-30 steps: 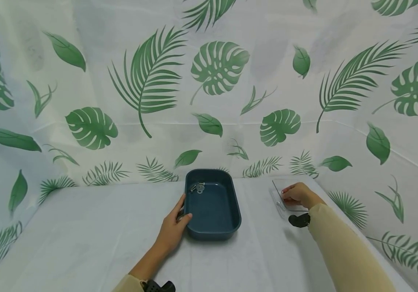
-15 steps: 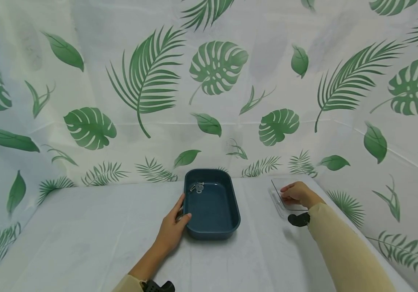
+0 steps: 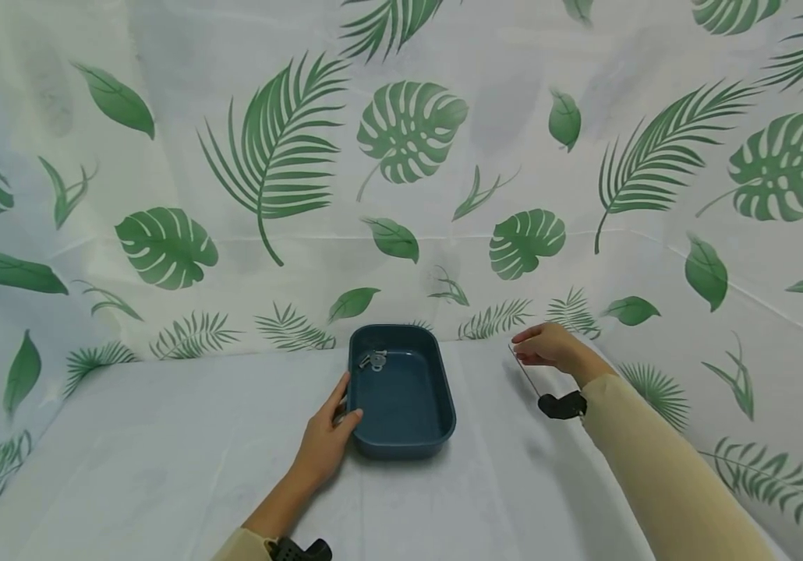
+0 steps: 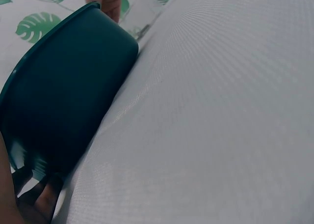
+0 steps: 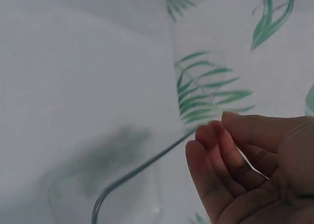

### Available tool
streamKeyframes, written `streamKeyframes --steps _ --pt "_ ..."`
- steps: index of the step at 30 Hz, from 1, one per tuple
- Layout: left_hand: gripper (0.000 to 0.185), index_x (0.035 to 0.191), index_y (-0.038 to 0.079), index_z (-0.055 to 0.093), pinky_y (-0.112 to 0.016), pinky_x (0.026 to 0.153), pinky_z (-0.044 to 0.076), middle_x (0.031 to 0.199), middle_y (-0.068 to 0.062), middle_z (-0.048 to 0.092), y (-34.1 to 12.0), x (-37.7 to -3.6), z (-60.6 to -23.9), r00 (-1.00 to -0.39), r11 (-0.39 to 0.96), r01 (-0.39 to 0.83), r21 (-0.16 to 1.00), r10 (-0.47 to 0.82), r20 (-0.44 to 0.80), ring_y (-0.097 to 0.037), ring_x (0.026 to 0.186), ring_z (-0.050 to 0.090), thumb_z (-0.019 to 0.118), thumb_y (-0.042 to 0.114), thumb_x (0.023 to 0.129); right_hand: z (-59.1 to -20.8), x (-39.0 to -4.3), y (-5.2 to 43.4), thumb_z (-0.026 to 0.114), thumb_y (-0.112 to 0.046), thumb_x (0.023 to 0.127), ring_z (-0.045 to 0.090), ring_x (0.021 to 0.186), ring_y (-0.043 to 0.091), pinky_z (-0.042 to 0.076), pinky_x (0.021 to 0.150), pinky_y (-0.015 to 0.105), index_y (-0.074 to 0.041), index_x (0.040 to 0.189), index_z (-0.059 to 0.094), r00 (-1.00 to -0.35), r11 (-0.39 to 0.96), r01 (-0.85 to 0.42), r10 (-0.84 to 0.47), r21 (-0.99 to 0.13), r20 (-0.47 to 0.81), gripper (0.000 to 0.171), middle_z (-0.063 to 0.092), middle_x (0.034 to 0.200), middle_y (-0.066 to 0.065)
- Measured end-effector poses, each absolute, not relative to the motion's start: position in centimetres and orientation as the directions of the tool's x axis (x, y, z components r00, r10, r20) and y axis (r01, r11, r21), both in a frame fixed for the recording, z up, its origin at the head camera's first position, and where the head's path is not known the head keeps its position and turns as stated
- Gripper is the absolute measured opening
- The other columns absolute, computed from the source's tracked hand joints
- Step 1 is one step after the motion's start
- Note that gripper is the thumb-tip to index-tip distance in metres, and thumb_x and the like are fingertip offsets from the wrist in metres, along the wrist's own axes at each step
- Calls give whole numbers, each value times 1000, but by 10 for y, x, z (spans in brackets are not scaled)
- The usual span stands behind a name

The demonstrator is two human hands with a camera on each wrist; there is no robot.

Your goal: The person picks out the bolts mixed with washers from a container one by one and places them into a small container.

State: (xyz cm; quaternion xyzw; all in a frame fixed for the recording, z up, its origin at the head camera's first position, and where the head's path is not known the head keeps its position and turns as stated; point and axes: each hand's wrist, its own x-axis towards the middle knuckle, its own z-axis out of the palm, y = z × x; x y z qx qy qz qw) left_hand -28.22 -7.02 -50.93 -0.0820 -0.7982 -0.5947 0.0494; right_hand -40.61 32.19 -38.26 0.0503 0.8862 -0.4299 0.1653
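Left hand (image 3: pixel 320 444) grips blue tub (image 3: pixel 405 401), metal bits (image 3: pixel 376 360) lie inside, right hand (image 3: pixel 552 348) pinches thin clear lid (image 5: pixel 146 164) by its edge.

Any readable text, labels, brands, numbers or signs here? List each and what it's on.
None can be read in any view.
Bin: no lettering visible on the parts that show.
Clear panel: no lettering visible; blurred up close.
Metal pieces: too small to tell if marked.
Black wrist units: too small to read.
Backdrop: leaf prints only.
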Motion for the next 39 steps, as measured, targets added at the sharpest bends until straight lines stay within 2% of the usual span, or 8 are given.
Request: streamKeyframes --steps 2,8,13,18,22,30,36,39 --pt "66 161 31 26 -51 112 46 165 -6 34 -70 -282 -510 -982 281 188 941 70 176 -33 143 49 57 25 103 -376 -405 313 60 -14 101 68 91 13 60 88 29 9 134 55 -940 629 199 -93 -751 -327 40 68 119 18" --pt "66 161 29 27 -52 112 46 165 -6 33 -71 -282 -510 -982 274 186 944 63 175 -33 143 49 57 25 103 -361 -404 284 58 -12 102 67 90 10 58 97 35 8 133 56 -932 607 124 -199 -785 -302 38 68 110 8" --pt "66 161 29 27 -52 111 47 165 -8 34 -73 -282 -510 -982 285 187 940 65 176 -34 142 50 57 24 103 -356 -401 258 59 -10 101 69 95 12 57 101 38 9 134 56 -927 567 97 -249 -818 -282 37 69 112 10" --pt "66 162 24 28 -51 108 49 164 -11 35 -74 -282 -509 -979 286 205 936 66 194 -36 140 51 57 23 103 -363 -402 232 61 -9 100 71 97 16 58 98 36 7 133 58 -920 531 121 -258 -839 -296 37 69 120 19" --pt "66 162 25 27 -50 108 49 165 -11 33 -73 -283 -509 -979 274 204 940 72 192 -36 141 50 57 23 103 -372 -403 216 61 -9 100 73 105 25 56 101 40 8 136 56 -910 511 137 -273 -849 -311 40 65 130 27" --pt "65 161 29 27 -51 111 47 165 -7 34 -71 -283 -509 -981 278 193 941 70 180 -34 142 50 57 24 103 -381 -401 188 63 -8 99 73 106 22 56 101 40 8 138 56 -896 464 147 -311 -874 -316 43 63 134 27" --pt "65 161 27 28 -50 110 48 165 -9 34 -70 -282 -507 -979 270 205 941 70 193 -35 142 50 57 24 103 -383 -399 163 60 -6 100 66 124 31 49 110 45 8 141 52 -879 403 174 -349 -898 -326 44 57 142 26" --pt "65 161 25 29 -51 109 49 164 -11 35 -70 -282 -507 -976 261 218 940 72 206 -36 141 50 57 23 103 -387 -400 152 58 -5 101 64 127 33 48 111 45 9 142 51 -868 377 195 -362 -905 -338 44 56 144 27"
